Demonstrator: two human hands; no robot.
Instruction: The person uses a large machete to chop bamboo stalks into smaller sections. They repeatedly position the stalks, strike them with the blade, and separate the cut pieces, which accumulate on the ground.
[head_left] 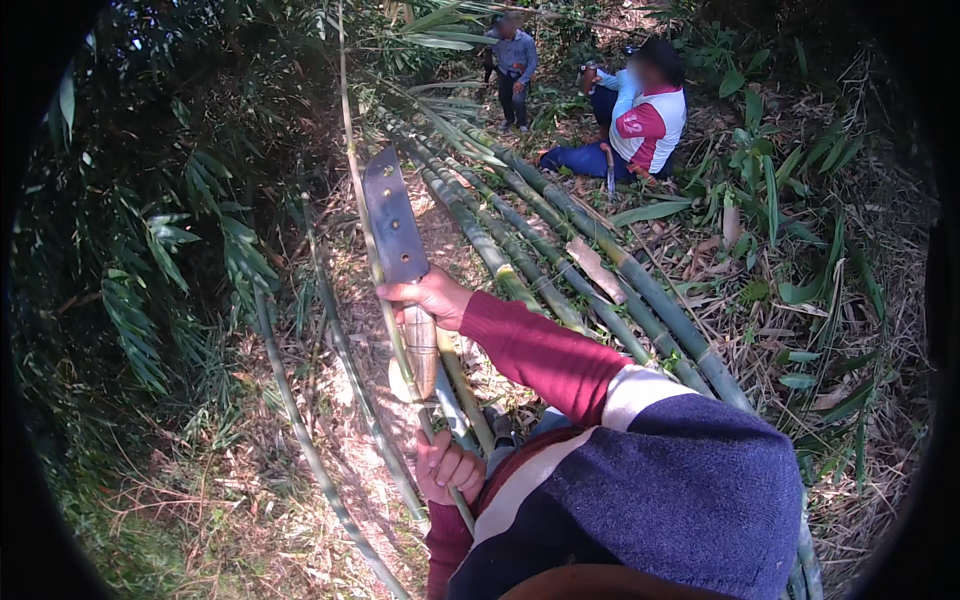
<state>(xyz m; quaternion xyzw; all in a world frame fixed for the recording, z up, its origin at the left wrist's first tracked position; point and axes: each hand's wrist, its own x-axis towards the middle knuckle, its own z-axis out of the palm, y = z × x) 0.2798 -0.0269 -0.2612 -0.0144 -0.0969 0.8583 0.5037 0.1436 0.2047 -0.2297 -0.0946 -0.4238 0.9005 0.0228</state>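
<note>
Steel machete point(392, 225), one, points up and away, its wooden grip closed in the right hand point(432, 297). Left hand point(447, 466) is wrapped around one thin bamboo stem point(362, 190) running upward beside felled poles point(560, 260). Two people point(640, 125) behind.

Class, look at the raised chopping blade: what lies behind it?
Behind the blade: a thin bamboo stem, leaf-strewn ground and felled bamboo poles. The blade hides part of the ground.

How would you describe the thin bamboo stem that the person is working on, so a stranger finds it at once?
Start at the bundle of felled bamboo poles lying on the ground. Just left of it, the right hand raises a broad chopping knife. The thin stem rises beside that blade, gripped low by the left hand: it alone stands upright.
</note>
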